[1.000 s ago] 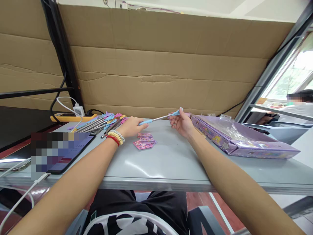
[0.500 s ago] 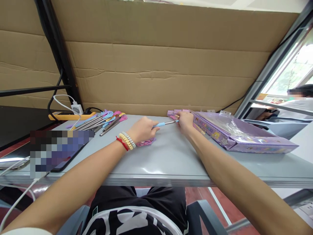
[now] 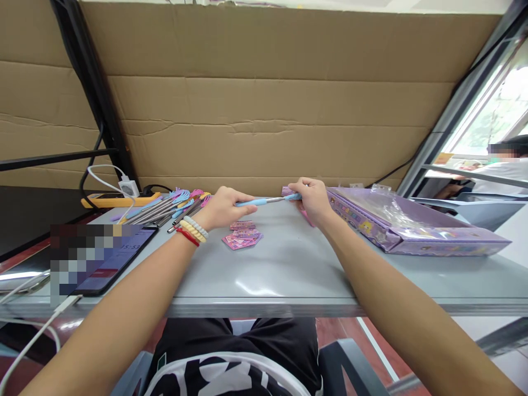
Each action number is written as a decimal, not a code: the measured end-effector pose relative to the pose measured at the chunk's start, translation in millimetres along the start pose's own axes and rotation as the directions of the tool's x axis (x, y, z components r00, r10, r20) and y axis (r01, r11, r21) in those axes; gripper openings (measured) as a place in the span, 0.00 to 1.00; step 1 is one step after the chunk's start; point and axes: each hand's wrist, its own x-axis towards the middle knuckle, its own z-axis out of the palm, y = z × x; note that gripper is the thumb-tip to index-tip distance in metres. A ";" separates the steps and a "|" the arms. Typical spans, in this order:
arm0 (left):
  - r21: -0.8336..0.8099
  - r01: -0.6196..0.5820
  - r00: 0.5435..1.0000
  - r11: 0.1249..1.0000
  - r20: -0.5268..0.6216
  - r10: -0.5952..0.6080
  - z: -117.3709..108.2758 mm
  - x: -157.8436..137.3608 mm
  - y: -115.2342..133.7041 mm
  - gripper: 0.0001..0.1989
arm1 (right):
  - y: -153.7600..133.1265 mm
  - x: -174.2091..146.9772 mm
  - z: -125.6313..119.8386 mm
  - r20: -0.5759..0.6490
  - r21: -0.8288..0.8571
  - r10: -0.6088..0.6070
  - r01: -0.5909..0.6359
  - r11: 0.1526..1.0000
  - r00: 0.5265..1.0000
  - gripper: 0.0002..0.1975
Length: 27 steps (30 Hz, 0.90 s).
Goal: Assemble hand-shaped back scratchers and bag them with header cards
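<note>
Pale blue plastic and bright metal made up the slim rod, which was held nearly level above the grey table, beyond the pink cards; its left blue end was clamped between thumb and fingers of the left hand; its right blue end was pinched by the right hand, whose fingertips were partly hidden; the step in hand was judged to be a two-handed handling of this single rod, and a steady grip at both ends seemed called for next; between the blue ends a thin metal shaft was shown, straight and shiny; similar rods were bundled beside the left hand, and a purple box was set beside the right.
</note>
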 end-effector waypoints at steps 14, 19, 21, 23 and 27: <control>-0.057 0.075 0.983 0.996 0.173 -0.064 -8.0 -2.7 -11.7 0.20 | 10.2 -9.0 9.9 0.082 -0.493 -0.265 0.270 0.827 0.961 0.24; 0.060 -0.012 0.995 0.998 0.101 0.006 -5.2 -6.4 3.1 0.20 | 6.8 -9.6 13.4 0.006 -0.554 -0.186 0.158 0.817 0.983 0.18; 0.099 -0.036 0.996 0.994 0.090 0.027 -5.1 -8.0 6.2 0.20 | 5.3 -9.2 13.6 0.000 -0.559 -0.177 0.146 0.816 0.984 0.17; 0.149 -0.061 0.996 0.987 0.069 0.052 -4.5 -8.9 8.7 0.19 | 4.6 -8.8 13.8 -0.013 -0.555 -0.170 0.134 0.821 0.985 0.16; 0.263 -0.127 0.992 0.956 0.027 0.124 -1.9 -9.4 13.5 0.19 | 4.3 -8.4 13.7 -0.032 -0.542 -0.173 0.128 0.830 0.984 0.15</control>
